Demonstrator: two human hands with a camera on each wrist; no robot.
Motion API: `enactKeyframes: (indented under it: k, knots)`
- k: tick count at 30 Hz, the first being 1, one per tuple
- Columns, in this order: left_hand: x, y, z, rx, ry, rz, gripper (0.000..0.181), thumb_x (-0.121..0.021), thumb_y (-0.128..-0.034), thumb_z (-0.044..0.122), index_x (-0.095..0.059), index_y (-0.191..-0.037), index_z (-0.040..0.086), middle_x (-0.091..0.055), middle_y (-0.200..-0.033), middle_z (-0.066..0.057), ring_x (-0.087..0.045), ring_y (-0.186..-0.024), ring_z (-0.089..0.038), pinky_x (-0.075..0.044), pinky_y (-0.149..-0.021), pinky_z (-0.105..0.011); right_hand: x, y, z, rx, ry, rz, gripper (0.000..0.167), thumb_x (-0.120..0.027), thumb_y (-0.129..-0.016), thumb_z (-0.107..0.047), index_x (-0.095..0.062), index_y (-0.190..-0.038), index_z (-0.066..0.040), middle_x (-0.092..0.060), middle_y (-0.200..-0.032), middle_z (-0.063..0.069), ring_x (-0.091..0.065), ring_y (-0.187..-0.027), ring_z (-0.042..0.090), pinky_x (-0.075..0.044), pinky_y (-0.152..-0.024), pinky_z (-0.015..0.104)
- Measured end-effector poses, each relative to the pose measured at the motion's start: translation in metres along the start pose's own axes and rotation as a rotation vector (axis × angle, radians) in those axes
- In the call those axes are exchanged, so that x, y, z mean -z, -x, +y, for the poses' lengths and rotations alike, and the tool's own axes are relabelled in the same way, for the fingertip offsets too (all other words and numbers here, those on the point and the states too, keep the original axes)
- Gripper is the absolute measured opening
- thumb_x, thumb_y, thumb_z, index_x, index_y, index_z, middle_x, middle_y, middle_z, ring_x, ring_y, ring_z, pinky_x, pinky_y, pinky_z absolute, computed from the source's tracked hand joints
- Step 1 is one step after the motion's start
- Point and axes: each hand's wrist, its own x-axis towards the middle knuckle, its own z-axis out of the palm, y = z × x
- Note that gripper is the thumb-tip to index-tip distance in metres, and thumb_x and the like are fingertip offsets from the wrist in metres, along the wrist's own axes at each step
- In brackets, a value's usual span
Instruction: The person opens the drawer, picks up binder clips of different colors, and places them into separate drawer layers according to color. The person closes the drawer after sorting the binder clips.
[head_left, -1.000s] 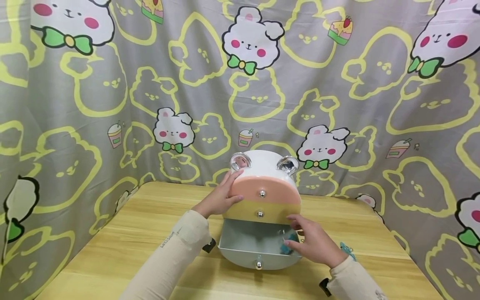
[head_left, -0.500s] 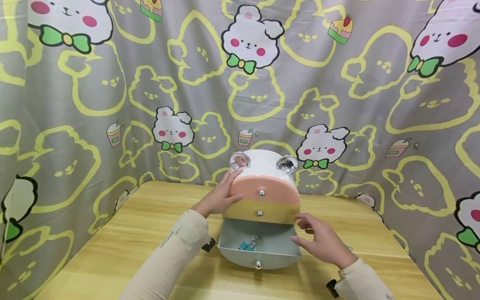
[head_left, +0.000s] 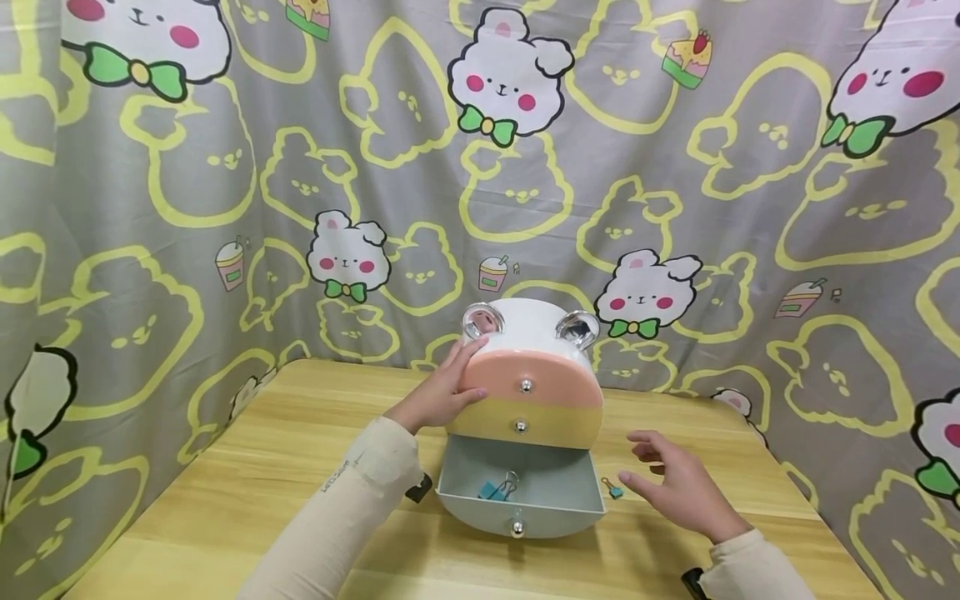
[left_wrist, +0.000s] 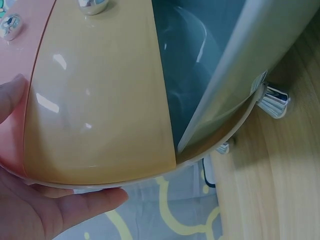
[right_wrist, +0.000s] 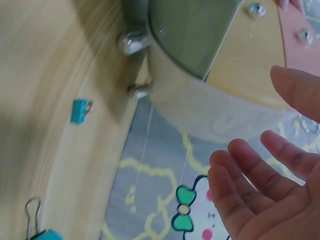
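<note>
A small chest of drawers with silver ears stands on the table; its yellow drawer (head_left: pixel 487 419) and pink drawer (head_left: pixel 555 375) are closed. The grey bottom drawer (head_left: pixel 562 521) is pulled out and holds a teal binder clip (head_left: pixel 492 492). My left hand (head_left: pixel 441 393) holds the chest's left side, thumb on the pink front and fingers along the curved side. To the right of the chest, my right hand (head_left: pixel 686 483) is in the air with relaxed fingers and nothing held. A small teal binder clip (head_left: pixel 616 492) lies on the table between them. In the right wrist view another, partly cut-off binder clip (right_wrist: pixel 47 235) shows.
The wooden table (head_left: pixel 300 500) reaches back to a grey patterned curtain (head_left: pixel 420 167), which hangs behind and at both sides. Silver knobs, such as the bottom drawer's knob (head_left: pixel 517 528), stick out from the drawer fronts.
My right hand has released a teal binder clip into the grey drawer and drawn back to the right. The small clip beside the chest is now uncovered. My left hand has stayed in place.
</note>
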Motion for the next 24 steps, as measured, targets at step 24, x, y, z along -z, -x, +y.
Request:
enactKeyframes:
  k: [24]
  knots:
    - [0.001, 0.000, -0.001, -0.018, 0.001, -0.014, 0.076, -0.064, -0.0948, 0.017, -0.018, -0.155, 0.026, -0.004, -0.160, -0.017, -0.047, -0.122, -0.040, -0.036, -0.101, -0.059, 0.014, 0.018, 0.067, -0.142, 0.168, -0.124, 0.063, -0.080, -0.080, -0.029, -0.053, -0.127, 0.005, -0.057, -0.120, 0.032, -0.056, -0.106, 0.049, -0.048, -0.081, 0.059]
